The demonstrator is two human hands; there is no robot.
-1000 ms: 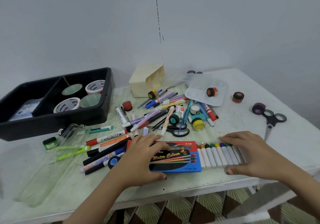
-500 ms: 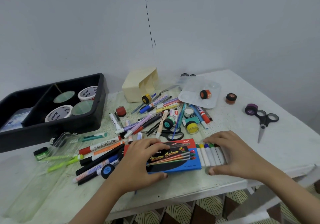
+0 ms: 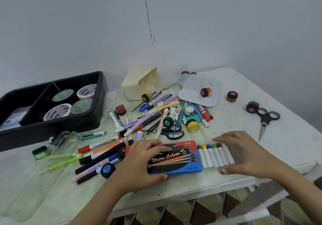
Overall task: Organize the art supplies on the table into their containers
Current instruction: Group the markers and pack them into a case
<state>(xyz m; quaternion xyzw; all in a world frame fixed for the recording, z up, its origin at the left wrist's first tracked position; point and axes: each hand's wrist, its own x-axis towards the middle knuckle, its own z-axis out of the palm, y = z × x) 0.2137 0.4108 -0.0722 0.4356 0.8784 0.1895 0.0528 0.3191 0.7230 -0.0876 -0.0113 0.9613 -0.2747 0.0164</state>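
Note:
A red and blue "Water Colour" box [image 3: 174, 158] lies near the table's front edge. My left hand [image 3: 139, 165] grips its left half, fingers over the far edge and thumb on the near edge. A row of white paint tubes [image 3: 214, 156] with coloured caps sticks out of the box's right end. My right hand [image 3: 247, 153] holds the row's outer end between fingers and thumb, hiding the last tubes.
Loose markers [image 3: 104, 155], pens, small paint jars [image 3: 193, 126] and black scissors [image 3: 174, 134] crowd the middle. A black tray [image 3: 52, 125] with tape rolls [image 3: 57, 114] stands back left. A cream box [image 3: 137, 83], clear palette [image 3: 191, 92] and second scissors [image 3: 264, 120] lie behind and right.
My right hand has moved left and the tube row has slid further into the box, so fewer tubes show. My left hand stays on the box.

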